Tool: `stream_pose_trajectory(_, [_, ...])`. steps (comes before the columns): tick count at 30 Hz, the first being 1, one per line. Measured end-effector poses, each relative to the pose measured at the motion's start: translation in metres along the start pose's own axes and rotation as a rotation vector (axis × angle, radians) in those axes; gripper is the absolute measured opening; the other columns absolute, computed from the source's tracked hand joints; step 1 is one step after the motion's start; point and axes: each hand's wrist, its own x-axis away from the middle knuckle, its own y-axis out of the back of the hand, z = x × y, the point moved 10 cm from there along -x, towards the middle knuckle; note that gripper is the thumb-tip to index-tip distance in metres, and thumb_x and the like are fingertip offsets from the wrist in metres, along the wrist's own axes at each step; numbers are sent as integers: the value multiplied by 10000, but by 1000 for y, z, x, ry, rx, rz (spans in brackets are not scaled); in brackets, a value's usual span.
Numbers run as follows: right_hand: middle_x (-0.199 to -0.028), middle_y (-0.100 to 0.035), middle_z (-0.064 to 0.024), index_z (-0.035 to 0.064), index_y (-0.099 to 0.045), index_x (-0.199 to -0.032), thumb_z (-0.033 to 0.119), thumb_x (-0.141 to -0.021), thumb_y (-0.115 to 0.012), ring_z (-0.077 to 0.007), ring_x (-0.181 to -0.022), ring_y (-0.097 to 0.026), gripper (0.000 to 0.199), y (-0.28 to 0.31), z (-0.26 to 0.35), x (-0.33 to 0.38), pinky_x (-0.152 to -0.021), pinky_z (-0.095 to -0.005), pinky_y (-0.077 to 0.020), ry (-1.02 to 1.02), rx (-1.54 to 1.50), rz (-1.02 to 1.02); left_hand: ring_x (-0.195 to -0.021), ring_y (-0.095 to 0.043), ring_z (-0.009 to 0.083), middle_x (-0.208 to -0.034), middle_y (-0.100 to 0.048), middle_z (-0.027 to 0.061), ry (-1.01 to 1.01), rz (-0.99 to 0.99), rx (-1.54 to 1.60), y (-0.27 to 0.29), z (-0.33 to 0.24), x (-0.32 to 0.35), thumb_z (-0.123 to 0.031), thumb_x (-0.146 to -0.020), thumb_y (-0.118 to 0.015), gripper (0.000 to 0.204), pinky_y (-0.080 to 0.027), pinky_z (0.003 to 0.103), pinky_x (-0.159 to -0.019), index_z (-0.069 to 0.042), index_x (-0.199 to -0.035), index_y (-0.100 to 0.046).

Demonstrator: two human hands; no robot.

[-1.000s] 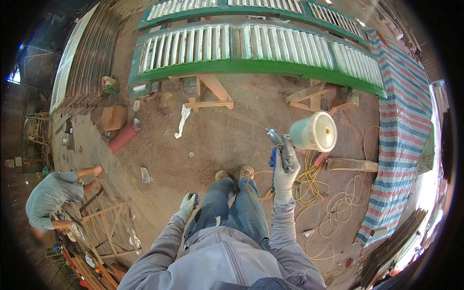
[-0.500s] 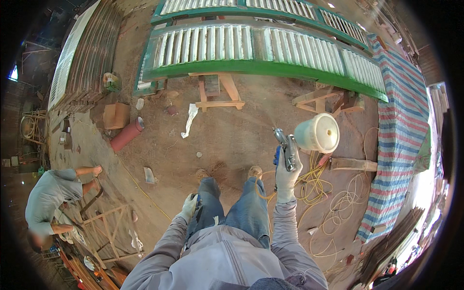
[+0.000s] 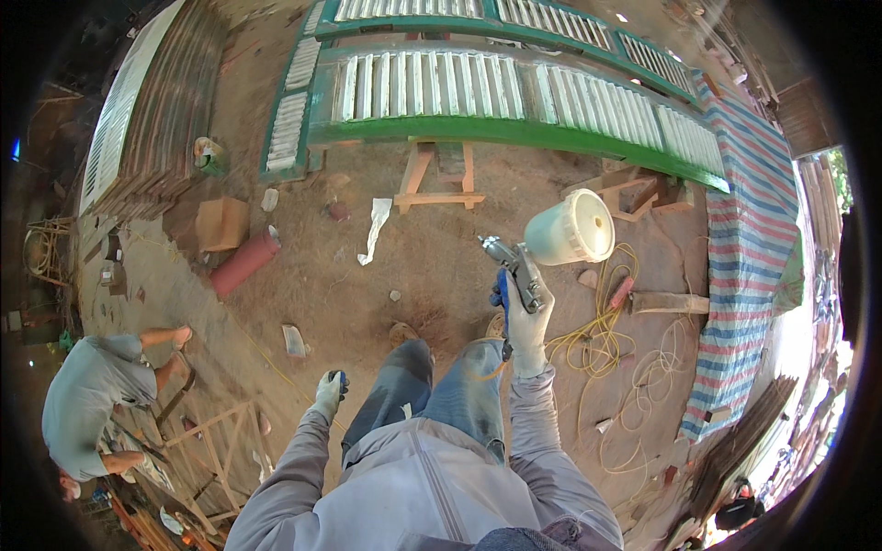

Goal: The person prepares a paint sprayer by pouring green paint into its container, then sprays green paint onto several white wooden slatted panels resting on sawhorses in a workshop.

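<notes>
Bright, even daylight across the middle, overexposed at the right edge, dim at far left; strong fisheye bending and black corners; sharp centrally

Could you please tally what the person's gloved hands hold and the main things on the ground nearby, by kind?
Spray guns with a white cup, in the right hand: 1
Green louvred shutter panels: 2
Red cylinders: 1
Cardboard boxes: 1
Yellow hose coils: 1
Total: 6
</notes>
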Motion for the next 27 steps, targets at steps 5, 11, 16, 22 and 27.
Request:
stream_pose_trajectory(5, [-959,-662,-5,23,-561,-1402,-1,-973,-605,-32,-699,-546,432,25,10,6,-570,-201,-489,32,86,-220,-699,-629,152,-922,-699,35,-44,69,23,4,-6,-12,-312,-1000,-573,243,-485,318,-579,-152,-1181,-592])
stream_pose_trajectory(11, [-879,-663,-1,21,-574,-1385,26,-973,-611,-44,-670,-557,414,55,16,24,-583,-215,-481,19,173,-421,-708,-629,151,-914,-695,37,-92,134,46,-9,-22,-18,-323,-990,-595,251,-487,310,-576,-140,-1161,-590])
stream_pose_trajectory(16, [-841,-647,-14,15,-571,-1385,20,-972,-605,-52,-657,-563,414,34,7,28,-572,-221,-483,91,149,-405,-695,-625,147,-889,-689,35,-89,142,61,-1,-27,-23,-325,-983,-605,248,-487,305,-572,-136,-1142,-587])
stream_pose_trajectory(22, [-1123,-728,-107,-18,-596,-1339,-7,-938,-639,-110,-939,-666,403,-29,-2,36,-810,-264,-522,91,269,-225,-685,-621,145,-882,-687,29,-52,89,21,28,-19,-26,-326,-982,-604,251,-478,303,-557,-144,-1154,-590])
stream_pose_trajectory(27, [-1107,-686,-43,-27,-567,-1371,-23,-950,-623,-49,-794,-562,425,-63,8,53,-686,-231,-492,115,204,-69,-674,-619,148,-884,-689,30,-85,98,34,39,-14,-27,-327,-978,-606,261,-476,303,-557,-142,-1162,-591])
